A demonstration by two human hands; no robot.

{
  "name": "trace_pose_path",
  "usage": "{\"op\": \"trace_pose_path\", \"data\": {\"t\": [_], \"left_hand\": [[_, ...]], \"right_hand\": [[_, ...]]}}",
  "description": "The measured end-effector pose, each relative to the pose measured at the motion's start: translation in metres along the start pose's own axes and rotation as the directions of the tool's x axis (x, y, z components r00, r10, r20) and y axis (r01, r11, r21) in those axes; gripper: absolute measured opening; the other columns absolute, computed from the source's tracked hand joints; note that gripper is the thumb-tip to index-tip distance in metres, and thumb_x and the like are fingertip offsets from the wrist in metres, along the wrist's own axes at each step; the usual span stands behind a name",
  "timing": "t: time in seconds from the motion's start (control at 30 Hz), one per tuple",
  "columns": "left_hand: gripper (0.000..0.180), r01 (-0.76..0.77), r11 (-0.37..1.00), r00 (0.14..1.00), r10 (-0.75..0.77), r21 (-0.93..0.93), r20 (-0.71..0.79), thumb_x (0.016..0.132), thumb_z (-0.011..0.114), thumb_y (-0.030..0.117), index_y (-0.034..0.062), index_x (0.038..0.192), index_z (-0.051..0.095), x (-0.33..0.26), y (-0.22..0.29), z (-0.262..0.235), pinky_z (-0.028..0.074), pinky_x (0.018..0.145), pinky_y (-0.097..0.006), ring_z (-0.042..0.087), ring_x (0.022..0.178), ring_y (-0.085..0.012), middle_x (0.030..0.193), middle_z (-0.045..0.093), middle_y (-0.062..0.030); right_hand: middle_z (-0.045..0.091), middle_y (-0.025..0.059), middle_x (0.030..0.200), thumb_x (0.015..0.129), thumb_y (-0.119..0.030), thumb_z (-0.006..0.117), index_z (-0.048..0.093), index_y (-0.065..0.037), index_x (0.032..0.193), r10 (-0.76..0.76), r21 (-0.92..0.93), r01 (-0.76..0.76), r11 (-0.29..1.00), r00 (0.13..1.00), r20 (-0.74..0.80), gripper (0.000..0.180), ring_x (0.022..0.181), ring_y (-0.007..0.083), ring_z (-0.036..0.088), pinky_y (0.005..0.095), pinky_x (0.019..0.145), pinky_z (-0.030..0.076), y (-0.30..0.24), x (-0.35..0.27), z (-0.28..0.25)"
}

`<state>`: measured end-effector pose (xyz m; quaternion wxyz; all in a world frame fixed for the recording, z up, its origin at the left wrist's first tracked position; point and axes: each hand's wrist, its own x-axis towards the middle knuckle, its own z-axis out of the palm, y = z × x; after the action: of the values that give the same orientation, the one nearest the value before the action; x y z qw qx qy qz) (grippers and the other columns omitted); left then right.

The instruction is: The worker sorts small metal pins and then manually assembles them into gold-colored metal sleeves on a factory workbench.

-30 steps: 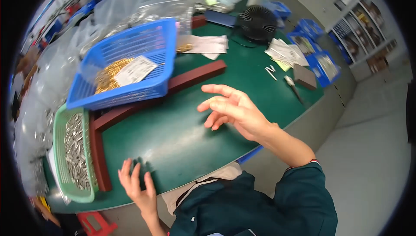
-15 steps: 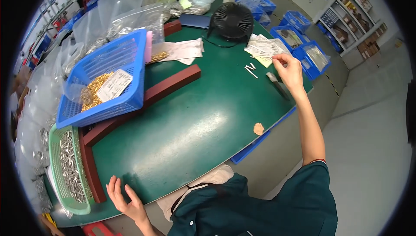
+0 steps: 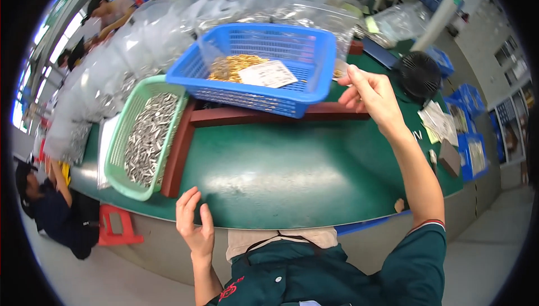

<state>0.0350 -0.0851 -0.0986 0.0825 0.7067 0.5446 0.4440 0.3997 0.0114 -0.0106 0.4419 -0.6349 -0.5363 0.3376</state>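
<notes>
Head view: left hand [image 3: 196,226] loosely spread by table edge [image 3: 281,223], right hand [image 3: 373,97], thumb apart, near blue basket [image 3: 247,94].

This is a factory workshop: the long green worktable [image 3: 269,199] carries a blue basket [image 3: 247,97] and a green basket [image 3: 137,192], with small metal pieces [image 3: 149,143] inside both.
</notes>
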Motion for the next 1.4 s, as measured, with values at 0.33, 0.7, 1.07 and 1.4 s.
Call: {"op": "trace_pose_path", "data": {"t": [0.33, 0.7, 1.07, 1.4], "left_hand": [[0.035, 0.454, 0.533, 0.891, -0.281, -0.714, 0.357, 0.09, 0.051, 0.009, -0.003, 0.122, 0.045, 0.05, 0.005, 0.017, 0.043, 0.094, -0.036, 0.055, 0.107, -0.0239, 0.113, 0.056, -0.0168], [0.091, 0.648, 0.191, 0.752, -0.313, -0.737, 0.58, 0.083, 0.061, 0.048, 0.0047, 0.142, 0.007, 0.119, 0.025, 0.06, 0.032, 0.102, -0.048, 0.027, 0.132, -0.0318, 0.142, 0.022, -0.0244], [0.092, 0.363, 0.369, 0.922, -0.276, -0.856, 0.271, 0.076, 0.068, 0.011, 0.0043, 0.142, 0.005, 0.125, 0.061, 0.1, 0.026, 0.105, -0.037, 0.031, 0.126, -0.0243, 0.138, 0.026, -0.0155], [0.09, 0.302, 0.304, 0.93, -0.303, -0.904, 0.209, 0.075, 0.063, 0.007, 0.004, 0.142, 0.004, 0.12, 0.054, 0.107, 0.027, 0.105, -0.039, 0.033, 0.125, -0.0246, 0.138, 0.026, -0.0151]], "right_hand": [[0.065, 0.0215, 0.088, 0.081, -0.059, 0.05, 0.052, 0.002, 0.111, 0.445, 0.078, -0.596, 0.799, 0.674, 0.589, 0.068, 0.069, 0.0263, 0.065, 0.0317, 0.056, 0.054, -0.015, 0.053, 0.017], [0.064, 0.0145, 0.097, 0.077, -0.024, 0.058, 0.05, -0.001, 0.113, 0.399, 0.283, -0.499, 0.819, 0.85, 0.344, 0.043, 0.079, 0.0231, 0.066, 0.0395, 0.068, 0.055, -0.021, -0.004, 0.024], [0.063, 0.0135, 0.101, 0.083, -0.037, 0.056, 0.05, 0.001, 0.116, 0.369, 0.2, -0.429, 0.881, 0.887, 0.279, 0.051, 0.078, 0.0207, 0.065, 0.0342, 0.064, 0.055, -0.022, -0.055, 0.018], [0.06, 0.0116, 0.056, 0.075, -0.019, 0.067, 0.062, 0.001, 0.071, -0.364, -0.632, 0.439, 0.639, 0.896, 0.254, 0.021, 0.049, 0.0238, 0.06, 0.0312, 0.048, 0.045, -0.093, 0.008, -0.004]]}}
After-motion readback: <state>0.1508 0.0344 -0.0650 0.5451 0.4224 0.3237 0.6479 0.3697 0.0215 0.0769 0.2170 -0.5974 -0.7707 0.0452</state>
